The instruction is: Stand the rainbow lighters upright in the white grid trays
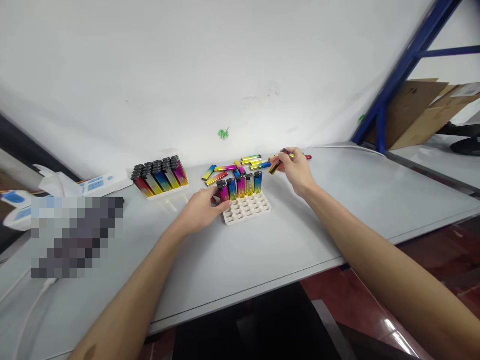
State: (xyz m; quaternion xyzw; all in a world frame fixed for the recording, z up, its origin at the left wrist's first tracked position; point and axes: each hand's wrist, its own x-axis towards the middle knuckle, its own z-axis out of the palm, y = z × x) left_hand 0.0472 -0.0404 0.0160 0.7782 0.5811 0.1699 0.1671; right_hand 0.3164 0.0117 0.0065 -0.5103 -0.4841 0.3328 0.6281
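Note:
Colourful metallic lighters with black tops stand upright in the back row of a white slotted tray (247, 209); the slots in front of them hold none. My left hand (200, 210) is curled around the tray's left end, thumb in front, closed about the magenta lighter (224, 192) there. Its fingertips are partly hidden behind that lighter. Farther right and raised near the loose lighters, my right hand (296, 167) pinches a tilted lighter (275, 166) with a yellow and dark sheen. Several loose lighters (225, 169) lie flat behind the tray.
A second tray (168, 192), filled with upright lighters, stands back left. Beyond it are a white power strip (99, 185) and a pixelated dark object (80, 237). The white wall (225, 75) closes off the back. Cardboard boxes (416, 110) sit behind a blue frame (380, 125) at right.

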